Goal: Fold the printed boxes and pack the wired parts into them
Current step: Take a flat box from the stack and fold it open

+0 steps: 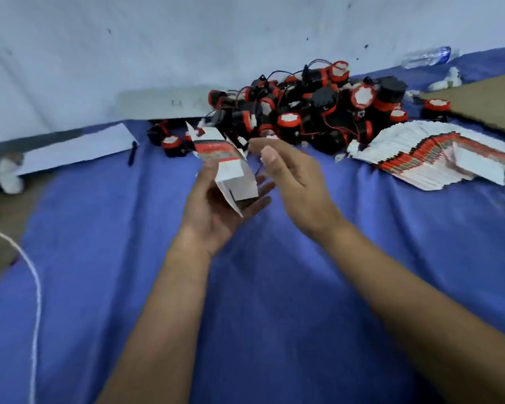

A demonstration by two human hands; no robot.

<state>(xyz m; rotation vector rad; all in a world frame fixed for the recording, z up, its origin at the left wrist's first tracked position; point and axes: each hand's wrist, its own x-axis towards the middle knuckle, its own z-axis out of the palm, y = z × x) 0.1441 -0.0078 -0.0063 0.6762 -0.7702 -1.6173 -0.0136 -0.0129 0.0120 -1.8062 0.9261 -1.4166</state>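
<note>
Box in left hand, right hand free beside it.
Half-folded printed box (230, 164) sat tilted in the left hand (216, 205), palm up, fingers loosely cupping it, top flaps open. Right hand (292, 176) was just beside it, fingers relaxed, holding nothing. Pile of wired parts (309, 109) lay beyond both hands; flat box stack (426, 158) right of the right hand, on blue cloth (260, 287).

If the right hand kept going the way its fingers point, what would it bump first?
Probably the folded box that the left hand holds. The right hand points left and slightly up toward the box's upper part; depth is hard to judge.
</note>
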